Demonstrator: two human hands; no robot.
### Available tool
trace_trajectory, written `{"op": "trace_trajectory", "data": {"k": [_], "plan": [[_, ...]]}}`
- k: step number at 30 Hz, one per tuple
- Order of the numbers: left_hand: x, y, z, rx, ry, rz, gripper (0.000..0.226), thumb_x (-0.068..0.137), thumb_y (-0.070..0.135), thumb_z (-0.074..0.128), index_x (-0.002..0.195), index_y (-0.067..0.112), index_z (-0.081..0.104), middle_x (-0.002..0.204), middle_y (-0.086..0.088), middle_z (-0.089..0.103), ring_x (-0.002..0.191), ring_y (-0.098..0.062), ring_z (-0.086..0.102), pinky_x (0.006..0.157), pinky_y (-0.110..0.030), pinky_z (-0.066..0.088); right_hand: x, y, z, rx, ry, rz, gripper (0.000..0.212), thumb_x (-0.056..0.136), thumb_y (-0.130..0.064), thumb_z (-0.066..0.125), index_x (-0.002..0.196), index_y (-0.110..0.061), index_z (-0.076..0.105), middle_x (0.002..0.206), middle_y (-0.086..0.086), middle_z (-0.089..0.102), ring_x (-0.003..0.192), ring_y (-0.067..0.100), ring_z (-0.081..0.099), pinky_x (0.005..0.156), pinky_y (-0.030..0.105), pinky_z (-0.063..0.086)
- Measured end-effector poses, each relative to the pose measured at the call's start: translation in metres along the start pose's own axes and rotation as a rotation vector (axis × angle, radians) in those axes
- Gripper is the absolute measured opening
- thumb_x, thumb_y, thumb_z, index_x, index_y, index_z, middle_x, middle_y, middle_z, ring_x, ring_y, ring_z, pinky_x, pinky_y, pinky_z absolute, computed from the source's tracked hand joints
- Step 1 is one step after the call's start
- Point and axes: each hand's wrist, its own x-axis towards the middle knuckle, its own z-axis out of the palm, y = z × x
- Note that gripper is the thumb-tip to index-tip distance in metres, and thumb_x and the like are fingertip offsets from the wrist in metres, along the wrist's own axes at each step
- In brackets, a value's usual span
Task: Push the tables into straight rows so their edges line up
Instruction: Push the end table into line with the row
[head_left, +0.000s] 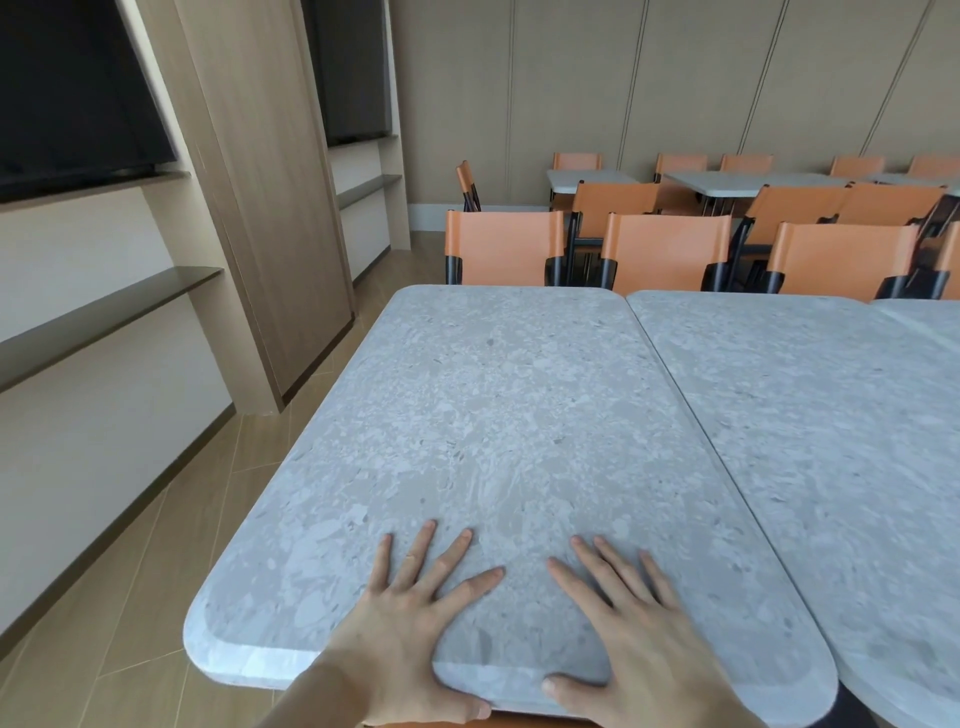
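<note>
The left hand (400, 618) is laid flat on the near end of the grey stone tabletop (498, 415), fingers (421, 551) spread and straight, thumb hooked at the near edge; nothing is grasped. The right hand (639, 639) is placed likewise just beside it. The tabletop's long axis runs directly away from both hands. The neighbouring tabletop (810, 431) lies alongside to the right, a narrow seam between; its far edge appears set slightly nearer.
</note>
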Motion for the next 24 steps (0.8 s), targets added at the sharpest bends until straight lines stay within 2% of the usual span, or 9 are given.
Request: {"op": "trace_trajectory", "data": {"k": [8, 9, 10, 12, 13, 14, 18, 21, 24], "plan": [[0.001, 0.001, 0.0, -0.001, -0.033, -0.04, 0.116, 0.058, 0.107, 0.027, 0.156, 0.044, 0.028, 0.16, -0.003, 0.038, 0.141, -0.038, 0.043, 0.103, -0.058, 0.021, 0.004, 0.001, 0.001, 0.017, -0.02, 0.005, 0.107, 0.048, -0.089, 0.053, 0.139, -0.033, 0.059, 0.148, -0.001, 0.054, 0.138, 0.013, 0.039, 0.105, 0.046, 0.028], [0.001, 0.001, -0.002, -0.002, -0.024, -0.029, 0.115, 0.059, 0.106, 0.028, 0.156, 0.046, 0.024, 0.163, -0.002, 0.034, 0.143, -0.039, 0.038, 0.105, -0.059, 0.018, 0.004, 0.001, 0.001, 0.02, -0.024, 0.01, 0.107, 0.049, -0.09, 0.053, 0.139, -0.033, 0.059, 0.148, -0.002, 0.054, 0.138, 0.013, 0.039, 0.105, 0.046, 0.028], [0.001, 0.001, -0.003, -0.023, -0.034, -0.019, 0.112, 0.06, 0.105, 0.033, 0.157, 0.05, 0.015, 0.167, -0.001, 0.022, 0.149, -0.039, 0.026, 0.11, -0.06, 0.011, 0.003, 0.001, 0.0, 0.018, -0.026, 0.014, 0.107, 0.05, -0.09, 0.053, 0.139, -0.033, 0.058, 0.149, -0.002, 0.054, 0.139, 0.013, 0.038, 0.105, 0.046, 0.028], [0.001, -0.001, -0.001, -0.013, 0.025, 0.023, 0.11, 0.063, 0.099, 0.043, 0.15, 0.061, -0.014, 0.167, 0.008, -0.021, 0.153, -0.033, -0.02, 0.118, -0.058, -0.013, 0.002, 0.0, 0.001, -0.006, -0.024, 0.012, 0.106, 0.052, -0.091, 0.052, 0.142, -0.035, 0.055, 0.15, -0.004, 0.052, 0.14, 0.012, 0.037, 0.106, 0.046, 0.027], [0.0, -0.002, -0.001, -0.041, -0.028, 0.017, 0.111, 0.065, 0.096, 0.047, 0.144, 0.063, -0.024, 0.161, 0.013, -0.035, 0.147, -0.027, -0.036, 0.117, -0.059, -0.019, 0.002, 0.0, 0.001, -0.015, -0.021, 0.011, 0.105, 0.053, -0.091, 0.052, 0.143, -0.035, 0.054, 0.151, -0.004, 0.051, 0.141, 0.011, 0.037, 0.106, 0.046, 0.027], [-0.001, -0.002, -0.003, -0.047, -0.061, 0.017, 0.112, 0.065, 0.094, 0.049, 0.142, 0.064, -0.028, 0.157, 0.016, -0.041, 0.143, -0.023, -0.043, 0.117, -0.059, -0.021, 0.001, -0.001, 0.001, -0.015, -0.017, 0.013, 0.105, 0.054, -0.091, 0.052, 0.143, -0.035, 0.053, 0.151, -0.005, 0.05, 0.14, 0.011, 0.037, 0.106, 0.045, 0.027], [0.001, -0.006, -0.005, -0.08, -0.09, 0.047, 0.114, 0.069, 0.09, 0.055, 0.141, 0.063, -0.031, 0.155, 0.015, -0.044, 0.14, -0.023, -0.047, 0.115, -0.061, -0.023, 0.005, 0.0, 0.0, 0.005, -0.036, 0.012, 0.105, 0.051, -0.09, 0.053, 0.141, -0.036, 0.055, 0.149, -0.006, 0.052, 0.139, 0.01, 0.038, 0.107, 0.043, 0.025], [0.004, -0.008, -0.004, -0.06, -0.101, 0.06, 0.113, 0.075, 0.085, 0.056, 0.139, 0.063, -0.033, 0.154, 0.013, -0.046, 0.14, -0.025, -0.048, 0.114, -0.062, -0.023, 0.008, 0.004, 0.0, 0.022, -0.08, 0.009, 0.103, 0.057, -0.096, 0.047, 0.14, -0.037, 0.056, 0.148, -0.007, 0.054, 0.141, 0.01, 0.035, 0.111, 0.038, 0.017], [0.008, -0.011, -0.003, -0.059, -0.122, 0.049, 0.111, 0.078, 0.079, 0.059, 0.139, 0.064, -0.032, 0.154, 0.014, -0.046, 0.14, -0.026, -0.047, 0.114, -0.062, -0.023, 0.011, 0.011, 0.006, 0.015, -0.066, 0.008, 0.1, 0.066, -0.101, 0.032, 0.14, -0.037, 0.056, 0.146, -0.008, 0.055, 0.151, 0.003, 0.014, 0.112, 0.036, 0.012]]}}
